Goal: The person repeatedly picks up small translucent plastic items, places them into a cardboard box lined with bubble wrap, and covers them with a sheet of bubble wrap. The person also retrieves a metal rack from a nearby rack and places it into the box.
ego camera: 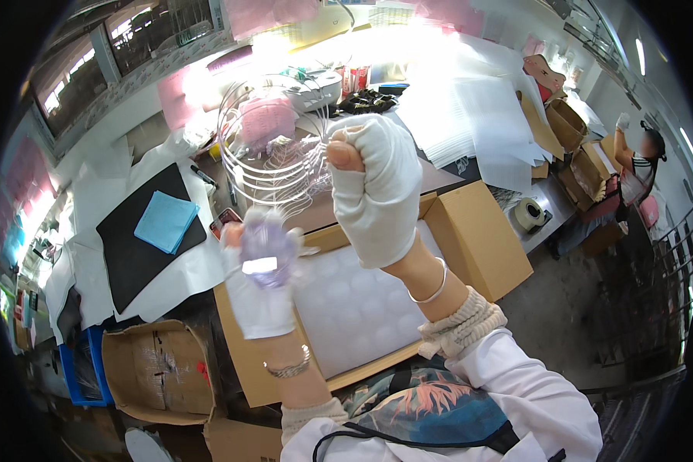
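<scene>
My left hand (260, 289), in a white glove with bare fingertips, holds a clear, purple-tinted rounded object (269, 251) bearing a pale label; its exact kind is blurred. My right hand (375, 185), gloved the same way, is raised with its fingers curled; whether it pinches something thin cannot be made out. Below both hands stands an open cardboard box (479, 239), with a translucent white sheet (358, 306) over round shapes inside. Just beyond the hands, clear looped tubes or wires (254, 187) stand in a bundle on the table, beside a pink bundle (267, 121).
Blue cloths (166, 222) lie on a black mat (115, 254) at left. White foam sheets (462, 115) are stacked at back right, near a tape roll (529, 213). An empty carton (159, 372) stands lower left. Another person (641, 167) is at far right.
</scene>
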{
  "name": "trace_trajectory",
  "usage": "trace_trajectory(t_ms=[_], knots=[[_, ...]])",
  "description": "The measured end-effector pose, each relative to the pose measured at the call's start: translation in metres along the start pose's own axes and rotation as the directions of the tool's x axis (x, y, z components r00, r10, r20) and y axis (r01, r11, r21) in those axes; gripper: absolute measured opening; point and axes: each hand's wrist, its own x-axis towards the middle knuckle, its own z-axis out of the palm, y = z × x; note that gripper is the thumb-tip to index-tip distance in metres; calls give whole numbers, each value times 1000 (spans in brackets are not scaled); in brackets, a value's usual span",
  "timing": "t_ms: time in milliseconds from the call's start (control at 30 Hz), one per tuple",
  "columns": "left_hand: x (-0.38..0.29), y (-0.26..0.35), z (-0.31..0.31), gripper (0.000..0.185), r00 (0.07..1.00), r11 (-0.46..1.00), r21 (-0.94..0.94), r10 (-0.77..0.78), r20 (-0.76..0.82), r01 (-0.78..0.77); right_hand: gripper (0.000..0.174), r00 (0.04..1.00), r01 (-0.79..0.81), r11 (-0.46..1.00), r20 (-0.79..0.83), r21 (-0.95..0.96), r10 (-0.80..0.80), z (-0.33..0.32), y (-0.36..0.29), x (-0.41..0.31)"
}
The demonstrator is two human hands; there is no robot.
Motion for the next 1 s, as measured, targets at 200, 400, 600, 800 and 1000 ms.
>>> trace_trajectory(t_ms=[200,400,600,800,1000], knots=[[-23,88,-174,43,713,953,52,259,-651,-299,10,999,40,999,2,-17,-39,-4,2,2],[-31,92,-151,34,774,954,122,294,-561,-274,12,1000,12,1000,-6,-7,-12,6,-2,-3],[-16,17,18,42,978,970,126,203,40,-206,14,1000,-4,1000,18,-1,4,14,-2,-6],[8,-31,90,39,841,650,611,539,49,-452,18,999,41,999,-20,-25,-41,5,2,-7],[19,-48,97,24,851,679,577,522,57,-455,17,994,77,990,-73,-121,-86,-9,9,-1]])
